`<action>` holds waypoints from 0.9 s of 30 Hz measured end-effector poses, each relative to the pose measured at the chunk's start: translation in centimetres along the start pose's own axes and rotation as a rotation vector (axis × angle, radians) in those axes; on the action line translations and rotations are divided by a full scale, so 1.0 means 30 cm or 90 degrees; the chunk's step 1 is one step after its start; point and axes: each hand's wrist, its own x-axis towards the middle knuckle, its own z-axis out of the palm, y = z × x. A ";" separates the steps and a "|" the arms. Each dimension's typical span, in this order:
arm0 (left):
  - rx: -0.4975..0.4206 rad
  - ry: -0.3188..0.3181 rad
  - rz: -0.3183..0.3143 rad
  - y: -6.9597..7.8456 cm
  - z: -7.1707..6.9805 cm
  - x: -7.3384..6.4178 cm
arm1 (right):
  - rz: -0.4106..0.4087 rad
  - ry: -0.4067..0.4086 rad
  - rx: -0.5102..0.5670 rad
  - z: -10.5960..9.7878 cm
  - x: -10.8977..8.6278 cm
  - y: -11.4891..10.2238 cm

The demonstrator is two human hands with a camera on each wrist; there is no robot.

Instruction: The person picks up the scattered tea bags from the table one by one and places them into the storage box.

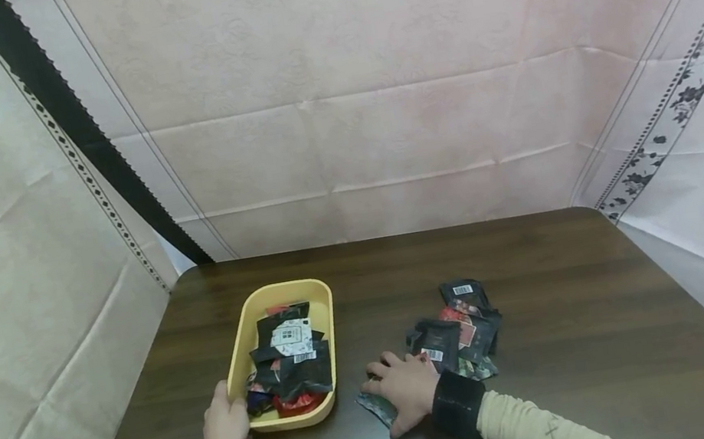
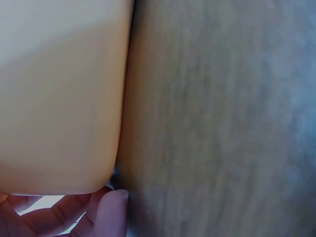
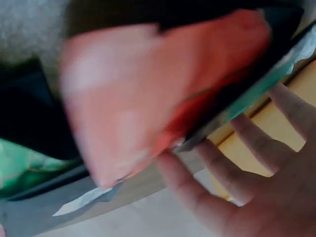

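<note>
In the head view my left hand (image 1: 224,424) grips the near left rim of a yellow plastic tray (image 1: 236,383). The left wrist view shows curled fingers (image 2: 109,212) at the corner of the tray's wall (image 2: 64,108). Black, red and patterned small sealed packets (image 1: 304,371) lie heaped inside. To the tray's right, my right hand (image 1: 411,388) reaches over and grasps small packets, a dark green one (image 1: 378,408) sticking out between thumb and fingers. Up close, its fingers (image 3: 185,190) are at the edges of a blurred red packet (image 3: 118,98) and a green-edged one.
Beyond the right hand lies a loose pile of black, red and green packets (image 1: 474,323), partly overlapping. All stand on a dark brown wooden table (image 1: 558,278) with rounded far corners. Light patterned cloth (image 1: 379,129) hangs behind and along both sides.
</note>
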 end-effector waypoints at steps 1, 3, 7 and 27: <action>0.000 0.000 -0.003 -0.001 -0.001 0.000 | -0.004 -0.003 -0.013 -0.002 0.003 -0.005; -0.001 -0.001 -0.009 -0.001 -0.002 -0.001 | -0.009 -0.001 -0.039 0.003 0.014 -0.014; -0.002 0.001 -0.010 -0.002 -0.005 -0.003 | -0.017 0.007 -0.060 0.026 0.044 -0.027; 0.002 -0.001 0.001 0.000 -0.004 -0.003 | 0.041 0.165 0.019 -0.029 0.092 -0.011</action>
